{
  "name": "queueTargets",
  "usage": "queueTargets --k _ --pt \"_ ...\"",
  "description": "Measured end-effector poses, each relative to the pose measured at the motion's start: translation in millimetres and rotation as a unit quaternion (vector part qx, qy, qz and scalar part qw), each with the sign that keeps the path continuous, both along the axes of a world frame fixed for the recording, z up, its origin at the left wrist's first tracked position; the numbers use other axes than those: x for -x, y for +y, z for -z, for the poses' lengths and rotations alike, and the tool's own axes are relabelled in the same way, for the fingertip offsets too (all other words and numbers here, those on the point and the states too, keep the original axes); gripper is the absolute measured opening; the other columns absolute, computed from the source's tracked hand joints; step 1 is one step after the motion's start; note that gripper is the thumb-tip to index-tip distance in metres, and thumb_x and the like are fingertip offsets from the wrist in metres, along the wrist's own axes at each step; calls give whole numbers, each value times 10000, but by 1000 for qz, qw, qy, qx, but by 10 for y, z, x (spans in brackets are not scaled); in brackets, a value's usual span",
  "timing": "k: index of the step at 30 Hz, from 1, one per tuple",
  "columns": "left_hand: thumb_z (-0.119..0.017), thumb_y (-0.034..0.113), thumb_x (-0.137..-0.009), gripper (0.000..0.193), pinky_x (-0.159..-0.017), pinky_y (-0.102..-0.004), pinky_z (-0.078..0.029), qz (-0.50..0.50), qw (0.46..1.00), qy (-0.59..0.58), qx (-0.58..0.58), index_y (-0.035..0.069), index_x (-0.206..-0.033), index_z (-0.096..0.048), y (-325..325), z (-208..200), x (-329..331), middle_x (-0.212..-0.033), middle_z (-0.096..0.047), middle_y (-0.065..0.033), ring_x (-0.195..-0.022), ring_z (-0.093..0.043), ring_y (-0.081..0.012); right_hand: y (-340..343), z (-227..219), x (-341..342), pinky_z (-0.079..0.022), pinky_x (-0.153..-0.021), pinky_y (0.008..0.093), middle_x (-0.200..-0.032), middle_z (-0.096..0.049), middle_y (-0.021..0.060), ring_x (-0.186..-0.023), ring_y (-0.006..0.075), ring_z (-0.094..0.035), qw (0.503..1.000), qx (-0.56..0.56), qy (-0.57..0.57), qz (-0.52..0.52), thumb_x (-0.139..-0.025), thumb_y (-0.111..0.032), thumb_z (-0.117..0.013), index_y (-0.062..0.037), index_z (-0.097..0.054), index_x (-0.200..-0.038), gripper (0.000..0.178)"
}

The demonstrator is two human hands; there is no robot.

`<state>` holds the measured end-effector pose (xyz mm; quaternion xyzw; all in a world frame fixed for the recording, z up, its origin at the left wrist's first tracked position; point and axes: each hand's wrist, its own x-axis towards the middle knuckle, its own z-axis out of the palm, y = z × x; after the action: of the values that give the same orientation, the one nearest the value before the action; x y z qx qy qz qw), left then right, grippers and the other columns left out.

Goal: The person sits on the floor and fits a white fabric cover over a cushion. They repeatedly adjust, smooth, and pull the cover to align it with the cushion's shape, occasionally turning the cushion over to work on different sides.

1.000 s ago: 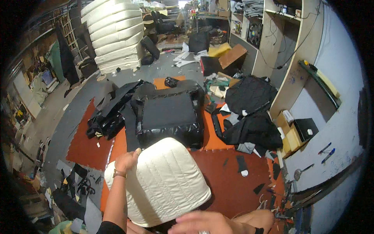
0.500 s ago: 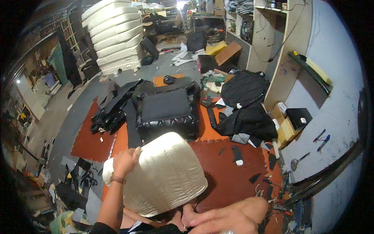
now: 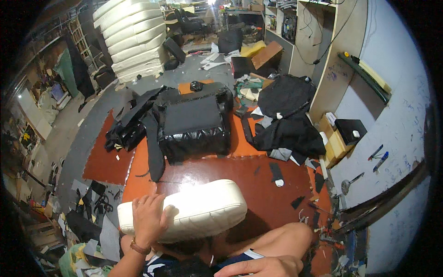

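A cream padded seat cushion (image 3: 207,205) with rounded corners and a seamed edge stands tilted before me, its thick side toward me. My left hand (image 3: 148,214), with a strap on the wrist, grips its left end, fingers over the top and thumb on the near face. My right hand (image 3: 263,267) is low by my right knee, apart from the cushion. One of its fingers stretches left and I see nothing in it; the lower edge cuts off the rest. Beyond the cushion lies a black upholstered seat piece (image 3: 194,115) with shiny sides.
Reddish-brown sheets (image 3: 272,198) cover the floor. Black fabric (image 3: 290,138) is heaped at right, more black strips (image 3: 127,124) at left. A tall stack of cream cushions (image 3: 134,44) stands at the back left. Shelving (image 3: 337,60) and a pale wall line the right side.
The cushion has tipped from showing its broad face to showing its thick side, and sits lower. My left hand has moved down with it. The right hand has dropped toward the lower edge.
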<state>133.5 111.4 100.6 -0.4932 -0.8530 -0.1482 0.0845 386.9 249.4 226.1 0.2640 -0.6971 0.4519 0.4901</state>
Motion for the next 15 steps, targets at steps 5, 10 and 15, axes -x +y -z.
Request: queueTargets --k 5,10,15 --pt "-648 294 -908 434 -1117 -512 -362 -2 1000 16 -19 50 -1264 -689 -151 24 -144 -1188 -694 -152 -1172 -593 -373 192 99 -271 -584 -833 407 -1017 -725 118 -888 277 -703 985 -81 -145 -55 -962 -166 -730 -15 -737 -1229 307" --pt "-655 278 -897 483 -1132 -542 -344 -34 999 13 21 49 -1323 -654 -313 35 -301 -1220 -658 -158 -1201 -565 -381 1169 644 -377 -553 -942 415 -1216 -718 186 -1105 292 -692 973 -13 -211 94 -1053 -349 -549 24 -623 -1330 470" --pt "-637 289 -921 479 -1133 -574 -329 -5 1000 4 -1 49 -1336 -644 -231 -45 -390 -1213 -640 -159 -1186 -553 -387 2448 1911 -419 -349 -1193 383 -1674 -376 151 -1468 255 -439 815 366 -276 355 -1138 -469 -397 -57 -234 -1683 702"
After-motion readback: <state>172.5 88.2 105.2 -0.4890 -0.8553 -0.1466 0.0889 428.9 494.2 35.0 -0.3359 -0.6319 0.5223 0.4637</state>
